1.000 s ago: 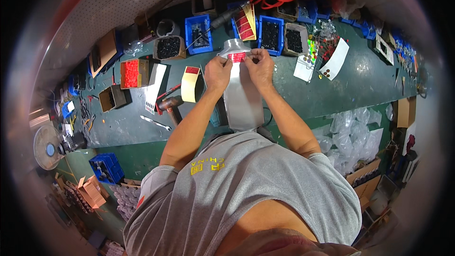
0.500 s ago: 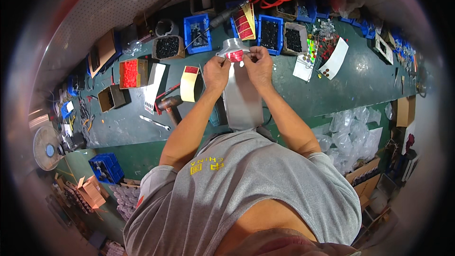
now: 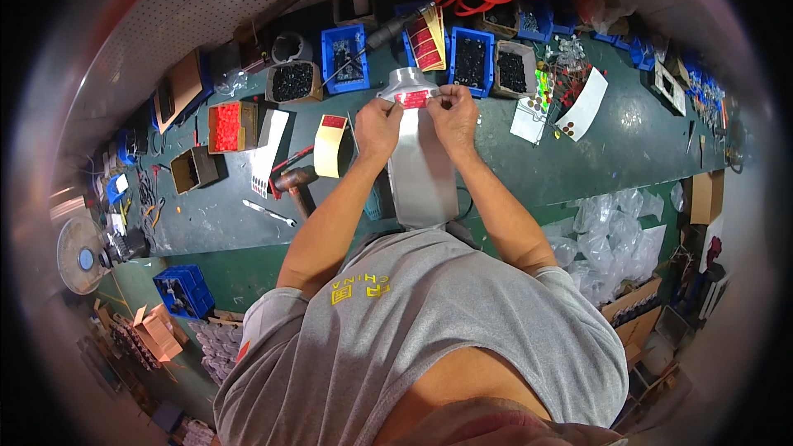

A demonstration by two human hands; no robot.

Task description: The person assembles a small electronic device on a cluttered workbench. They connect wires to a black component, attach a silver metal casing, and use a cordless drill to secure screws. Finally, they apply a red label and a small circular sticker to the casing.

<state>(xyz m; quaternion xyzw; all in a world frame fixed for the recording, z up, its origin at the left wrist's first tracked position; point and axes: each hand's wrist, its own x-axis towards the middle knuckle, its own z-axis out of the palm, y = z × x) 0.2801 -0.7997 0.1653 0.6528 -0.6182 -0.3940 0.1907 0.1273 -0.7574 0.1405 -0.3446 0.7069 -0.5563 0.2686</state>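
A long silver metal housing lies lengthwise on the bench in front of me, its rounded collar at the far end. Near that collar, a small red label lies along the metal. My left hand is closed in a pinch at the label's left end. At its right end, my right hand pinches with thumb and forefinger, the other fingers curled. Whether the label is stuck down fully cannot be seen. A pale yellow sheet with a red label at its top rests left of my left hand.
A hammer and a wrench lie left of the housing. Beyond my hands stand blue bins of screws, with a power screwdriver and red label sheets. White sticker sheets lie to the right.
The red label has shifted slightly right and shows more of its face, looking flatter along the metal. Both hands have moved only a little.
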